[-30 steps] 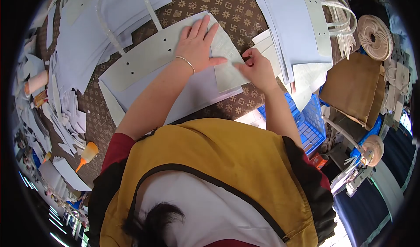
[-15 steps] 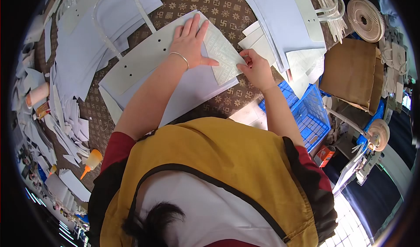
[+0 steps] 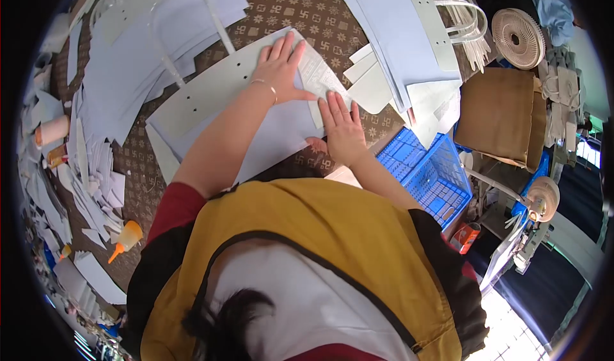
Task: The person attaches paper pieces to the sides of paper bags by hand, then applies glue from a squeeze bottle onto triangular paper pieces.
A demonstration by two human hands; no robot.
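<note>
A white paper bag panel (image 3: 246, 145) with a pale looped handle (image 3: 216, 21) and a punched stiff top strip (image 3: 208, 92) lies on the table. At its right end is a whitish patterned piece (image 3: 318, 72). My left hand (image 3: 279, 72) rests on the panel and the edge of this piece, fingers stretched out and thumb pointing right. Beside that thumb, my right hand (image 3: 344, 134) lies flat over the lower right part of the patterned piece, its fingers extended. Its palm covers the panel's corner.
More white sheets with handles (image 3: 160, 47) are stacked at left, and another pile (image 3: 390, 35) at upper right. A glue bottle (image 3: 130, 234) stands among paper scraps at lower left. Right of me are a blue crate (image 3: 441, 182), a cardboard box (image 3: 495, 115) and a fan (image 3: 543, 198).
My right hand has let go of the patterned piece's outer corner. It has moved left and down and now lies flat on it. My left hand stays on the panel.
</note>
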